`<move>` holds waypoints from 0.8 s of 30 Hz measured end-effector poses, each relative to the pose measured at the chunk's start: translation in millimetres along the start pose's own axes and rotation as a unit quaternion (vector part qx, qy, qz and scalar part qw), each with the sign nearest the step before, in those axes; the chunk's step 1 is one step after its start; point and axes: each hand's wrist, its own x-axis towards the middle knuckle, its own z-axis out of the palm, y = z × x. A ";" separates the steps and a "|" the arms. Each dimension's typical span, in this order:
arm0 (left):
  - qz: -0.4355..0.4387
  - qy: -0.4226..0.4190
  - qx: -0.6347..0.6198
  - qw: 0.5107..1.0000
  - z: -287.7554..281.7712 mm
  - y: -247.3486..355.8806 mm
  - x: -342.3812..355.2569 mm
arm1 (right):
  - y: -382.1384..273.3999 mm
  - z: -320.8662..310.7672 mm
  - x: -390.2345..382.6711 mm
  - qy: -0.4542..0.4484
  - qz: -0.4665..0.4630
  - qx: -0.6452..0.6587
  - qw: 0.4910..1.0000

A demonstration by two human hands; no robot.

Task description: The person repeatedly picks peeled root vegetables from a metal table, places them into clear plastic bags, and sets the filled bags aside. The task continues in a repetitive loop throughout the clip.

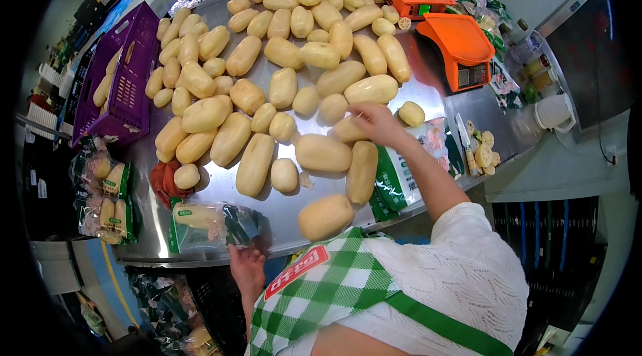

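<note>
Right hand [376, 123], mid-frame: fingers bent over the right end of a pale root [345, 131]; whether they grip it, I cannot tell. Left hand [247, 269], lower down at the rim of the metal table [152, 225]: palm up, fingers loosely apart, by the dark end of a clear-and-green bag [199, 225]. Bag lies flat near me, presumably for easy reach. Loose roots [281, 87] spread up-frame, likely so each shows. Orange scales [460, 45] upper right, seemingly set beside the heap. Knife [463, 133] right, next to cut pieces [483, 154].
</note>
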 end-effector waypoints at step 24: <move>0.061 0.042 0.123 0.990 31.7 -32.2 -42.6 | 155.6 -44.5 96.5 0.130 0.230 0.413 0.872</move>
